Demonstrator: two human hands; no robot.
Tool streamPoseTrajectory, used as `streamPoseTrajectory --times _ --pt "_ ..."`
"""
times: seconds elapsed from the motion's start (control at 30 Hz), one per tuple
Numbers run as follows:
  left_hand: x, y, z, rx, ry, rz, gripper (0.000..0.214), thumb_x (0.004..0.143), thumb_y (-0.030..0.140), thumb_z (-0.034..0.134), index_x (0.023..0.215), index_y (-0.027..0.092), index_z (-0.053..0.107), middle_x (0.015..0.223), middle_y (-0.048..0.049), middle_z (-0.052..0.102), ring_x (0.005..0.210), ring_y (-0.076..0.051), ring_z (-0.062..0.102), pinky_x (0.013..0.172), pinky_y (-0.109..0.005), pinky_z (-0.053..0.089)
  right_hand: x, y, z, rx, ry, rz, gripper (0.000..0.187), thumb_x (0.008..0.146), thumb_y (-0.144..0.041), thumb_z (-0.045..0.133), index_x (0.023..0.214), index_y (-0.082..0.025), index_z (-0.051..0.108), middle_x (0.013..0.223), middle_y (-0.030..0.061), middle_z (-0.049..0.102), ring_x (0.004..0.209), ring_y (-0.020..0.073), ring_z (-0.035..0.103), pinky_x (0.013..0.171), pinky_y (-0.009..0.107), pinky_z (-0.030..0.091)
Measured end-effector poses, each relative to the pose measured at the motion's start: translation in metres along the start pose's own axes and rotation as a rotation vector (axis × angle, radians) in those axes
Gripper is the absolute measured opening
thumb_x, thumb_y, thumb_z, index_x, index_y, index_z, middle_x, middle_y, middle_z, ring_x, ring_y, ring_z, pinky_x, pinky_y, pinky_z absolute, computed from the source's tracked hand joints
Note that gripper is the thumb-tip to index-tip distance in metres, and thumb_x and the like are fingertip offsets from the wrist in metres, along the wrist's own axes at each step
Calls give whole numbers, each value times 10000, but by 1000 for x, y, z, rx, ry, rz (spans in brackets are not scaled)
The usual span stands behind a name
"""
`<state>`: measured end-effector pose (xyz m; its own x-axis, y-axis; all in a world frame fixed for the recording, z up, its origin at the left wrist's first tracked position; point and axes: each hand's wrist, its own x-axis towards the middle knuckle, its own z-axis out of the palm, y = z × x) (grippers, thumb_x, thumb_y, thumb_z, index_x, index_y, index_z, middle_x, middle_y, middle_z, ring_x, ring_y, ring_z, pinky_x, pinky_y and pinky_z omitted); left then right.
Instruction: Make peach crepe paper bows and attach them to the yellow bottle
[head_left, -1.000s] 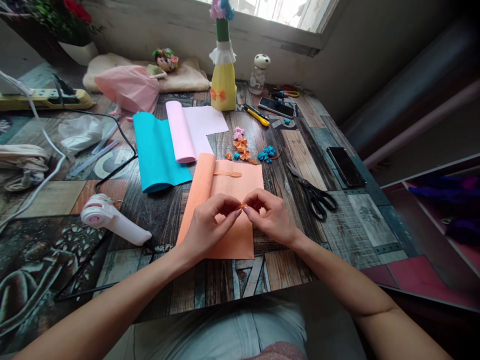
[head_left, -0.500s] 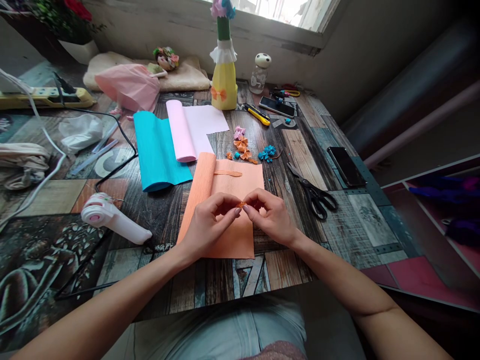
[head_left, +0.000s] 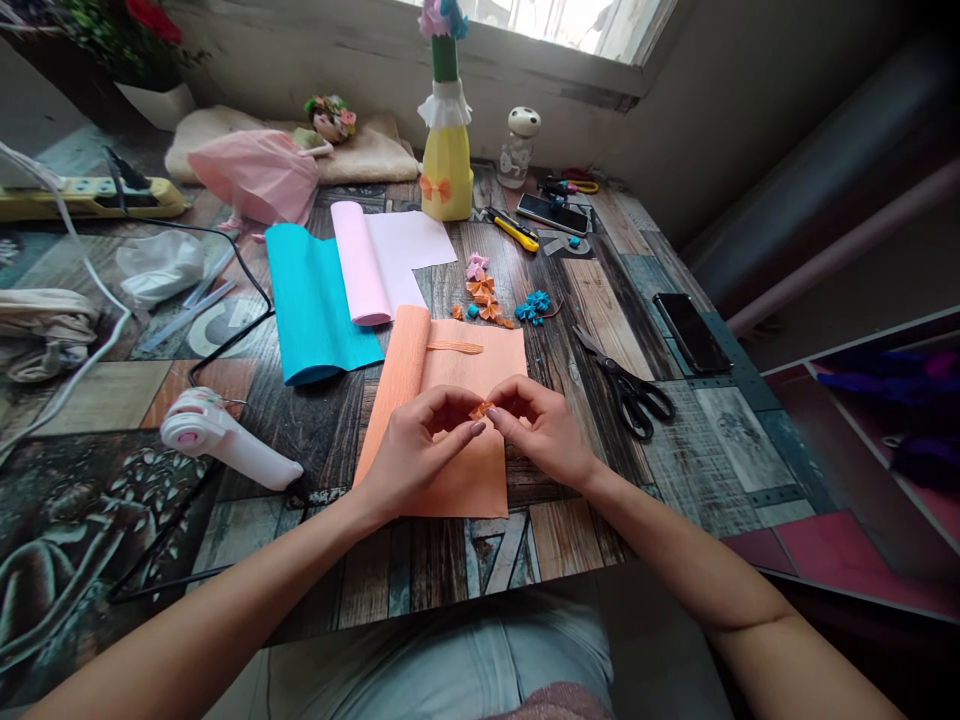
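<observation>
Between my fingertips is a small piece of orange crepe paper (head_left: pixel 480 411), pinched from both sides. My left hand (head_left: pixel 427 440) grips it at the left with thumb and fingertips; my right hand (head_left: pixel 541 428) holds its right side. Both hands hover over an orange crepe paper roll (head_left: pixel 401 365), partly unrolled under them. A thin folded orange strip (head_left: pixel 455 347) lies on that sheet. Just beyond are small orange paper flowers (head_left: pixel 484 295), a pink one (head_left: pixel 477 265) and a blue one (head_left: pixel 534 307).
Black scissors (head_left: pixel 626 385) and a phone (head_left: pixel 692 332) lie to the right. Leftward are a white glue gun (head_left: pixel 229 437), a blue crepe roll (head_left: pixel 319 310) and a pink roll (head_left: pixel 361 265). A yellow-wrapped bottle (head_left: pixel 448 160) and a yellow cutter (head_left: pixel 513 230) stand and lie farther back.
My left thumb has shifted slightly away from the fingertips, and more of the small orange paper piece shows. Both hands stay in nearly the same place.
</observation>
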<state>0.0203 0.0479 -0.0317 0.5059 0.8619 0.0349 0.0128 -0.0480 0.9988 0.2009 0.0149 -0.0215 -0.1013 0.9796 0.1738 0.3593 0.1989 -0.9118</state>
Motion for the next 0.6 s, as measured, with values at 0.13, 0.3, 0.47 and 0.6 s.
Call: streamPoseTrajectory --times 0.13,0.3,0.47,0.6 --pt "0 -1 0 -27 -4 -10 155 826 274 683 951 188 653 915 -31 691 857 -158 655 795 -285 529 -1 0 1 -30 0 -11 56 885 -226 586 841 -191 594 790 4 604 713 126 570 638 253 454" --pt "0 1 0 -75 2 -33 157 810 259 699 942 185 658 902 -25 689 854 -148 652 790 -266 526 -1 -1 1 -46 0 -19 59 886 -229 579 844 -191 596 795 8 614 718 131 573 645 259 456" --pt "0 4 1 -165 -5 -80 195 787 260 725 956 182 667 933 -34 702 896 -153 659 824 -264 529 0 0 1 -10 -6 8 65 883 -242 581 848 -189 594 806 14 622 730 135 583 648 261 464" --pt "1 4 0 -186 -13 -115 198 808 289 707 970 179 674 944 -42 706 862 -147 665 796 -259 540 0 2 1 9 -5 20 79 885 -260 582 852 -189 596 803 11 615 716 129 577 630 254 463"
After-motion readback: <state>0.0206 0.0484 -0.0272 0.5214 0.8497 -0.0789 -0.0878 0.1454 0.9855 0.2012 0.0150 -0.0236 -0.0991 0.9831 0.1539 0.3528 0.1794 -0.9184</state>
